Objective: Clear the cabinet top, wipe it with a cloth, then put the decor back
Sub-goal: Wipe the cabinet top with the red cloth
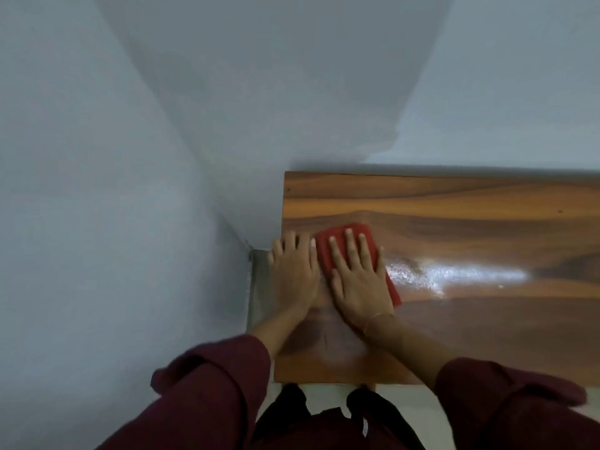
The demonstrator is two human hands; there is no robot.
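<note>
One red cloth (323, 254), one wooden cabinet top (454, 222), two hands and two dark red sleeves (207, 394) are in view. The cabinet top runs off the right edge, so its full length is cut off. Much of the cloth is hidden under the right hand (357, 284); only its far end, left side and right strip show. The picture is soft, and a bright glare patch (454, 274) blurs the grain. The cloth lies near the left end. The right fingers (349, 245) are straight, slightly spread, pressed flat on it. The left hand (293, 274) rests flat on the wood just beside the cloth, its fingers (289, 241) straight and close together.
</note>
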